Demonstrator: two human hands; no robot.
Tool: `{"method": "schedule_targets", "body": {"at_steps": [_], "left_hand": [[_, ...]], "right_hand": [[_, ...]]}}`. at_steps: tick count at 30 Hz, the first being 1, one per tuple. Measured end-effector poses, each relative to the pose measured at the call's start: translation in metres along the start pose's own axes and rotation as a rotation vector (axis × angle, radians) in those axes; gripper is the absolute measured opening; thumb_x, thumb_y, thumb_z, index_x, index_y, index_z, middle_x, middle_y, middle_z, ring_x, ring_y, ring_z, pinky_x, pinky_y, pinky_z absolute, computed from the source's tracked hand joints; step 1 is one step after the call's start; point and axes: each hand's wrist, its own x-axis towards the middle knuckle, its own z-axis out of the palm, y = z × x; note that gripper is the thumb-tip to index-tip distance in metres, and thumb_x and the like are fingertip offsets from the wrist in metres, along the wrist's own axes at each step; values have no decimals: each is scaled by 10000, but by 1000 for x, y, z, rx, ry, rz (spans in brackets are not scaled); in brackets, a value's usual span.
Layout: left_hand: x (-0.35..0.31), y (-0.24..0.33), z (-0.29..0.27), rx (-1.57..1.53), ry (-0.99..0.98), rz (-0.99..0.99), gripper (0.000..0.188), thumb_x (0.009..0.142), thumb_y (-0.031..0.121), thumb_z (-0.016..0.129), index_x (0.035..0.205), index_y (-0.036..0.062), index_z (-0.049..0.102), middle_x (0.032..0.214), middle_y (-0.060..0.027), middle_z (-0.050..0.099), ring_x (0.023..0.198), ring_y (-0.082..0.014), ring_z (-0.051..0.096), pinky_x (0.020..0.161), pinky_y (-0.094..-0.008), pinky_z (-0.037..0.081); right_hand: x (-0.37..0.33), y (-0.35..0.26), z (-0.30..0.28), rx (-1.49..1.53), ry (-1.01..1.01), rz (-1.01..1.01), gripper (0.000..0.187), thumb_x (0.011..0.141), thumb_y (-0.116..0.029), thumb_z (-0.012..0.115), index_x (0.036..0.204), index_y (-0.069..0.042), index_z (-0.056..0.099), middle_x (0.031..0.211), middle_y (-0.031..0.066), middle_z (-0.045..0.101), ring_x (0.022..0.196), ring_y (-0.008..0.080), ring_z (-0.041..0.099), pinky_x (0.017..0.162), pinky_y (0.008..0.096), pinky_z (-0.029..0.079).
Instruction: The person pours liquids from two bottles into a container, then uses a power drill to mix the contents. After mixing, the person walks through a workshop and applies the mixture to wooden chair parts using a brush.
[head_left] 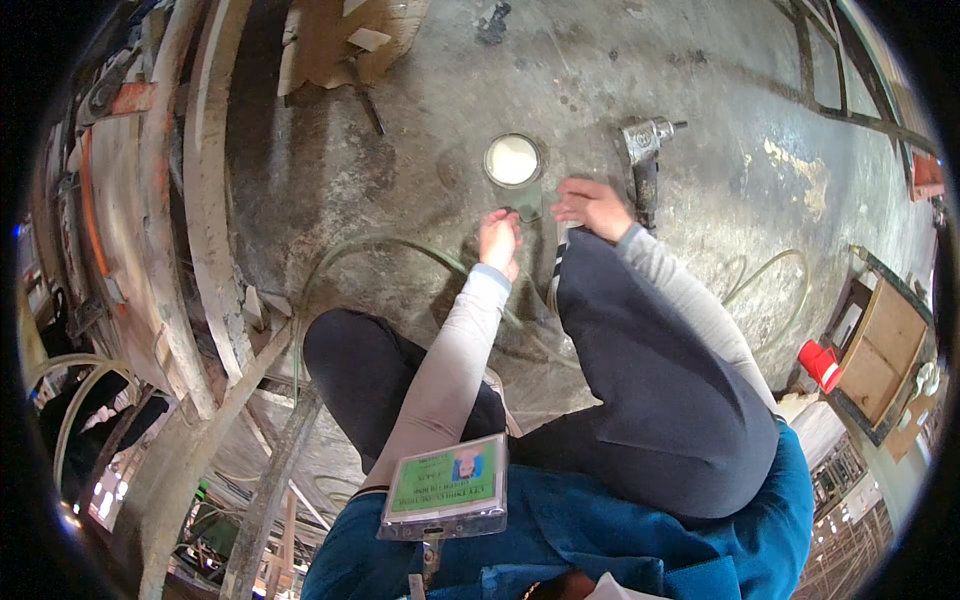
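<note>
A round, open tin (pixel 513 161) with white stuff inside stands on the floor ahead of me. Just below it, my left hand (pixel 499 242) is closed, its curled fingertips at the corner of a small flat grey-green piece (pixel 526 204) whose kind I cannot tell. My right hand (pixel 594 208) hovers beside my raised knee, fingers stretched toward the left hand and slightly apart, with nothing visible in them. To its right lies a metal power tool (pixel 645 160) with a dark handle and a short tip pointing right, apart from the hand.
A pale hose (pixel 385 241) curves across the floor past my feet. Timber and metal beams (pixel 212 190) line the left side. Torn cardboard (pixel 345 45) lies at the far left. On the right are a wooden tray (pixel 884 350) and a red cup (pixel 820 366).
</note>
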Motion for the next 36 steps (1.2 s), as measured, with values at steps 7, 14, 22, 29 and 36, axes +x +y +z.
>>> {"method": "schedule_targets", "body": {"at_steps": [7, 14, 22, 29, 36], "left_hand": [[-8, 13, 11, 59, -103, -64, 406, 742, 166, 573, 1092, 66, 393, 981, -64, 538, 818, -137, 473, 673, -304, 376], [-16, 34, -26, -427, -413, -148, 890, 786, -56, 504, 1275, 59, -231, 1123, -250, 416, 969, -309, 523, 866, -438, 448], [-44, 65, -74, -287, -348, -56, 289, 805, 37, 551, 1057, -6, 418, 1066, -168, 510, 991, -261, 524, 901, -422, 423], [-108, 125, -156, -197, -252, 338, 435, 804, 125, 590, 1168, 8, 383, 1023, -124, 542, 926, -219, 555, 830, -339, 453], [-245, 166, -195, -364, -66, 562, 318, 807, 165, 593, 1055, -12, 502, 965, -85, 570, 845, -176, 573, 778, -319, 472]], "right_hand": [[8, 1, 28, 19, 33, 181, 582, 821, -32, 457, 1316, -28, 151, 1139, 189, 410, 883, 306, 576, 755, 370, 497], [-72, -69, 33, -159, -40, -115, 468, 822, -130, 519, 1239, 17, 366, 1157, 150, 499, 1021, 209, 512, 853, 297, 401], [-237, -212, 114, -726, -325, -635, 448, 729, -294, 629, 1074, -20, 551, 1078, 103, 562, 1038, 225, 504, 927, 358, 340], [-140, -222, 190, -1742, -434, -1149, 217, 710, -342, 607, 800, -147, 638, 913, 18, 604, 922, 223, 521, 790, 367, 387], [-116, -260, 233, -1894, -595, -879, 265, 750, -379, 539, 818, -146, 643, 898, 59, 605, 900, 261, 531, 761, 381, 419]]}}
